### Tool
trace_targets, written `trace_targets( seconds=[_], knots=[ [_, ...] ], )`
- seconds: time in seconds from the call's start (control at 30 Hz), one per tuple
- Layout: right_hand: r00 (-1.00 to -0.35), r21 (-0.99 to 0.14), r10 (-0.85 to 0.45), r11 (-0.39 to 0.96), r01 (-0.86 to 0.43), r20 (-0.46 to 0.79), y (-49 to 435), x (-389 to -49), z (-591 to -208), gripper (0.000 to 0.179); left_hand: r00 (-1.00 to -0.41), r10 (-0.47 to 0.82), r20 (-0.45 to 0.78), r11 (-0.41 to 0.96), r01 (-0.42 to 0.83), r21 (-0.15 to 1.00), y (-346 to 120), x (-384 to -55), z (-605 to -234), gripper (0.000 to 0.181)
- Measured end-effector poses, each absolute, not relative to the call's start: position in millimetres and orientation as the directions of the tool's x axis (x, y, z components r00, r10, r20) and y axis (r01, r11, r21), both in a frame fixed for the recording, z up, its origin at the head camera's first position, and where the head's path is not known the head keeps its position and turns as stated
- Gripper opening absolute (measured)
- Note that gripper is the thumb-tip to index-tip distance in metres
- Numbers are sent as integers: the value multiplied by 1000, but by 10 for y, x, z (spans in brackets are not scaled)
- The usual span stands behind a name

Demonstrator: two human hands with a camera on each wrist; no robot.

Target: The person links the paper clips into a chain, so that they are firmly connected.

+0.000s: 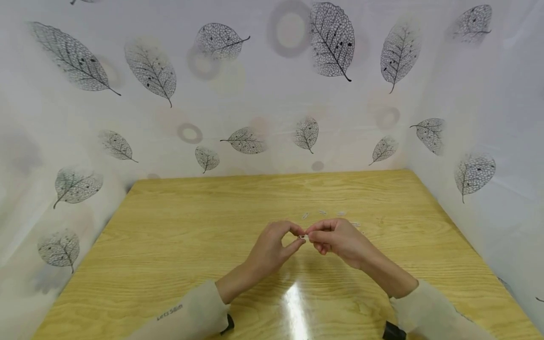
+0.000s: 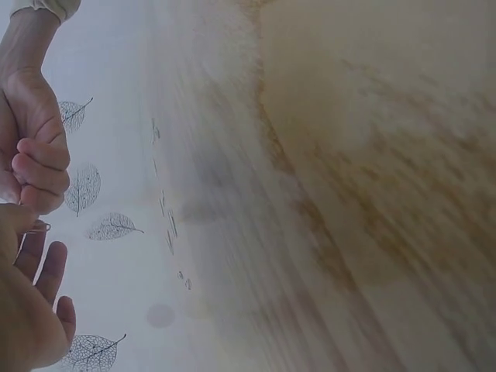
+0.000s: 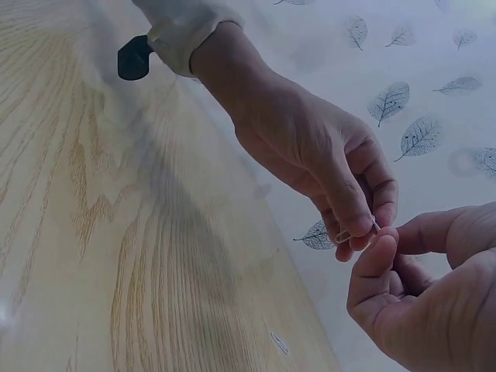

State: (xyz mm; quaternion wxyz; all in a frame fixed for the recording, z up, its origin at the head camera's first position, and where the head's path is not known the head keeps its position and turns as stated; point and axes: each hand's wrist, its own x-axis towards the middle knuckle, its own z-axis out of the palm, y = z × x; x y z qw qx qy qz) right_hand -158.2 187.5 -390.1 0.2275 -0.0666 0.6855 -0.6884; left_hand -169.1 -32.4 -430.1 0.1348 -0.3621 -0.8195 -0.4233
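Paper clip (image 1: 303, 236), small and pale: held up between left hand (image 1: 268, 246) and right hand (image 1: 345, 240), above the wooden table (image 1: 170, 236). Pinched its wire in left thumb and forefinger; closed right thumb and forefinger right beside them, on its other end or perhaps on a second one. Could not tell which. Saw loose clips (image 1: 322, 212) lying on the tabletop just beyond the fingers.

Judged the step as working wire loops together, apparently unfinished. Seemed to call next for a steady left pinch and a small slide or twist from the right, then a check before letting go.

Could not make out the join: masked by fingertips in the right wrist view, too tiny in the head view. Found only a wire loop poking out in the left wrist view, with left hand cut off at the edge. Could not count the loose clips surely, being faint and partly near right hand's outline.
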Motion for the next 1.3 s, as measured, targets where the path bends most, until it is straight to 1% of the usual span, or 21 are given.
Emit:
trace_targets(
  seconds=[0.13, 0.23, 0.3, 0.37, 0.53, 0.63, 0.77, 0.9, 1.0, 1.2, 1.3],
  knots=[
    [-884, -972, -410, 37, 231, -226, 1869, -1591, -3906, 22, -682, 476, 555, 373, 728, 575, -335, -1698, -4320, 16],
    [-884, -973, -412, 38, 226, -221, 1869, -1593, -3909, 23, -689, 475, 548, 369, 721, 586, -345, -1702, -4313, 13],
    [-885, -975, -412, 39, 220, -216, 1869, -1594, -3910, 25, -708, 477, 521, 361, 698, 618, -351, -1709, -4304, 9],
    [-887, -977, -414, 36, 211, -207, 1871, -1592, -3909, 26, -739, 480, 473, 333, 652, 681, -352, -1713, -4294, 5],
    [-891, -980, -410, 56, 189, -196, 1873, -1596, -3922, 28, -828, 475, 298, 272, 460, 845, -349, -1714, -4278, 5],
    [-898, -982, -398, 94, 166, -190, 1873, -1597, -3929, 29, -857, 460, 230, 273, 383, 882, -344, -1707, -4265, 7],
    [-906, -983, -386, 127, 136, -175, 1864, -1593, -3922, 29, -868, 453, 202, 267, 348, 899, -338, -1700, -4248, 9],
    [-909, -983, -380, 126, 133, -172, 1888, -1590, -3925, 27, -872, 455, 181, 264, 326, 908, -338, -1694, -4234, 11],
    [-913, -983, -373, 145, 117, -163, 1952, -1596, -3934, 31, -878, 450, 164, 274, 311, 910, -347, -1697, -4235, 13],
    [-929, -973, -346, 225, 56, -133, 2147, -1617, -3942, 34, -898, 418, 138, 273, 269, 924, -391, -1699, -4221, 13],
    [-940, -955, -314, 293, 42, -137, 2245, -1624, -3965, 34, -903, 411, 124, 275, 253, 927, -409, -1701, -4217, 12]
  ],
)
